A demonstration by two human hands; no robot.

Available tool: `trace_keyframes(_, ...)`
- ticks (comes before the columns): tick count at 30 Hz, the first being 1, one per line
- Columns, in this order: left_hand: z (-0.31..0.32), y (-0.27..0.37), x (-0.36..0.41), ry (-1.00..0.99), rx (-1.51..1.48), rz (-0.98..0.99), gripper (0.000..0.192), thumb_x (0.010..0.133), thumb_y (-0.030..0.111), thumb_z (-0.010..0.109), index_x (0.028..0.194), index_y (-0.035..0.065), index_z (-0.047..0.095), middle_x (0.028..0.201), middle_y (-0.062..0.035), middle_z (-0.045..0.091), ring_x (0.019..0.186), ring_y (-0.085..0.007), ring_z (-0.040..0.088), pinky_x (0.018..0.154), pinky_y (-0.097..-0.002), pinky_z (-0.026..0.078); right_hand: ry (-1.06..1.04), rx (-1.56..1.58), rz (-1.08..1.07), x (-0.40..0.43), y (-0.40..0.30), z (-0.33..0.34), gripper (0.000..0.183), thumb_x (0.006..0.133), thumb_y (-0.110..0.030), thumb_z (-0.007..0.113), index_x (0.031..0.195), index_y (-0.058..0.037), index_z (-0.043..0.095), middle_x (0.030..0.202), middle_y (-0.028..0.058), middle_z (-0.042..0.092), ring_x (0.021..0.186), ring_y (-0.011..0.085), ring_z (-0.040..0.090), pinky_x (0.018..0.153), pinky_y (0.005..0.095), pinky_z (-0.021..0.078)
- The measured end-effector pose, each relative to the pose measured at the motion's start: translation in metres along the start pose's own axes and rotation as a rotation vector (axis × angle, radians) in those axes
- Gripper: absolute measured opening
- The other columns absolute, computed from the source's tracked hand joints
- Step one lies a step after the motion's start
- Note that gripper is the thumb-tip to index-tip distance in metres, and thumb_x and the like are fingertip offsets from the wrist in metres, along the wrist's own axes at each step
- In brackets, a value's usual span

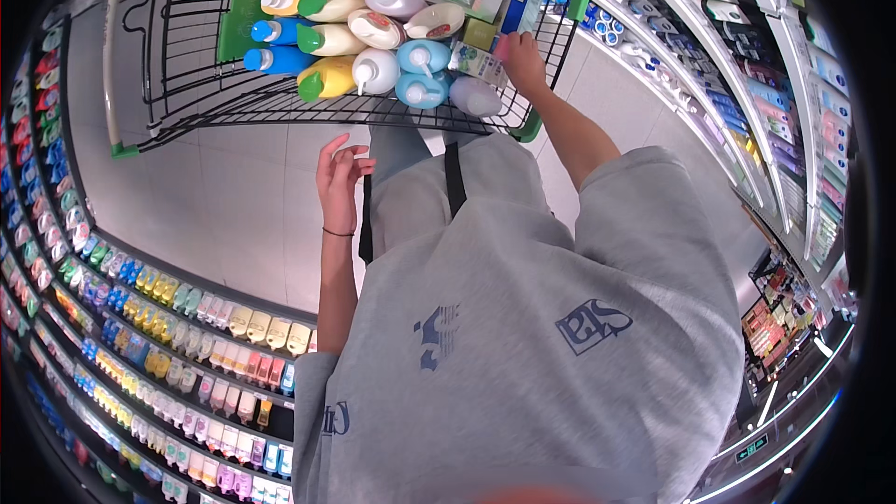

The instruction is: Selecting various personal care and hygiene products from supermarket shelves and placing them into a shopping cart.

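My right hand (525, 64) reaches into the far right end of a black wire shopping cart (336, 115), its fingers curled at a small pink item (502, 47). Beside that hand lie a green box (480, 35), a blue box (519, 5) and a small printed carton (477, 61). Pump bottles and other bottles stand close together in the cart, among them a white pump bottle (375, 71), light-blue pump bottles (423, 89) and a yellow bottle with a green cap (327, 78). My left hand (341, 178) hangs in the air outside the cart, fingers loosely bent and apart, holding nothing.
Shelves of bottles (168, 287) curve along the left and lower left. More product shelves (749, 84) run along the right. The cart's pale handle (112, 49) is at its left end. Pale floor tiles (238, 203) show between cart and shelves.
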State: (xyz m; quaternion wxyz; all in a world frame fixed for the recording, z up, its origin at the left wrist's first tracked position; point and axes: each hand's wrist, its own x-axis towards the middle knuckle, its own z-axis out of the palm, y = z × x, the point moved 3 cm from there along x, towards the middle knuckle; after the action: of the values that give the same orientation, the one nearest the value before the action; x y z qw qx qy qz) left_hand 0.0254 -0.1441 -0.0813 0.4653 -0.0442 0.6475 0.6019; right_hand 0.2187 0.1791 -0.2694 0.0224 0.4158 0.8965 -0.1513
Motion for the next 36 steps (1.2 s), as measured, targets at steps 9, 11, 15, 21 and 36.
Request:
trace_keyframes(9, 0.010, -0.005, 0.003, -0.028, 0.021, 0.000, 0.030, 0.097, 0.014, 0.048, 0.126, 0.0059, 0.050, 0.104, -0.0140, 0.061, 0.083, -0.0191, 0.064, 0.076, -0.0302, 0.051, -0.163, 0.179, 0.034, 0.003, 0.001, 0.007, 0.055, 0.074, -0.015, 0.070, 0.122, -0.0021, 0.046, 0.117, 0.0220, 0.051, 0.111, 0.0413, 0.052, 0.091, 0.0474, 0.0487)
trace_keyframes(11, 0.015, -0.004, 0.006, -0.036, 0.028, -0.003, 0.030, 0.097, 0.015, 0.048, 0.126, 0.0060, 0.050, 0.105, -0.0141, 0.061, 0.083, -0.0189, 0.064, 0.077, -0.0301, 0.051, 0.038, 0.155, -0.010, -0.002, -0.004, 0.005, 0.060, 0.077, -0.012, 0.065, 0.131, 0.0013, 0.041, 0.128, 0.0275, 0.046, 0.119, 0.0437, 0.047, 0.099, 0.0467, 0.0433)
trace_keyframes(15, 0.019, -0.002, 0.009, -0.055, 0.037, -0.003, 0.030, 0.097, 0.015, 0.048, 0.126, 0.0058, 0.050, 0.105, -0.0141, 0.061, 0.084, -0.0185, 0.064, 0.077, -0.0301, 0.051, -0.052, 0.275, -0.011, -0.018, -0.005, 0.014, 0.058, 0.080, -0.010, 0.057, 0.132, 0.0061, 0.039, 0.132, 0.0318, 0.041, 0.122, 0.0461, 0.044, 0.104, 0.0462, 0.0393)
trace_keyframes(21, 0.024, -0.001, 0.013, -0.092, 0.080, -0.028, 0.035, 0.096, 0.020, 0.050, 0.127, 0.0038, 0.048, 0.107, -0.0144, 0.059, 0.086, -0.0200, 0.064, 0.079, -0.0321, 0.049, -0.133, 0.284, 0.092, -0.025, -0.006, 0.038, 0.059, 0.080, -0.013, 0.054, 0.131, 0.0115, 0.036, 0.137, 0.0354, 0.036, 0.126, 0.0486, 0.040, 0.107, 0.0461, 0.0375)
trace_keyframes(36, 0.035, 0.000, 0.017, -0.143, 0.186, -0.041, 0.031, 0.097, 0.014, 0.048, 0.127, 0.0041, 0.049, 0.106, -0.0138, 0.062, 0.085, -0.0182, 0.064, 0.077, -0.0290, 0.051, -0.084, 0.123, -0.059, -0.014, -0.015, 0.030, 0.058, 0.082, -0.016, 0.055, 0.132, 0.0041, 0.036, 0.140, 0.0277, 0.032, 0.125, 0.0542, 0.037, 0.099, 0.0524, 0.0437)
